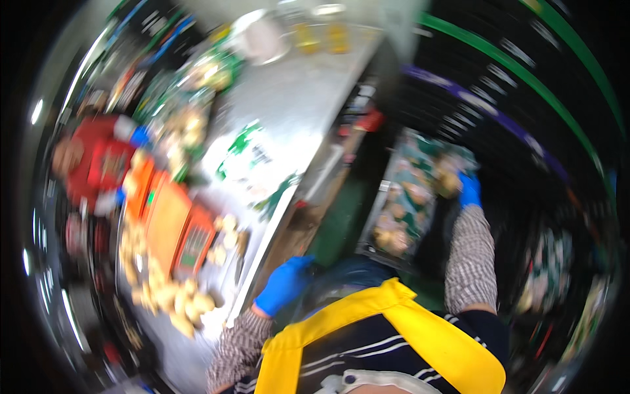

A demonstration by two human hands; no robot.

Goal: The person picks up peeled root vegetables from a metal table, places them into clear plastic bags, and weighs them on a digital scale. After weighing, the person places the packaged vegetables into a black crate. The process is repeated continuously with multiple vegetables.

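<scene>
My right hand (469,190), in a blue glove, grips the edge of a clear and green bag of potatoes (447,174). The bag is at the far right corner of a dark crate (375,217) that holds more bagged potatoes (400,217). My left hand (285,285), also blue-gloved, hovers low beside the near edge of the steel table (308,85), apart from the crate. Motion smears its fingers, and no object shows in it.
On the table are an orange scale (174,223), loose potatoes (174,299) and flat green-printed bags (252,151). Across it stands a person in a red apron (98,161). Stacked black crates (499,79) rise at the far right; bagged goods (548,269) lie at the right.
</scene>
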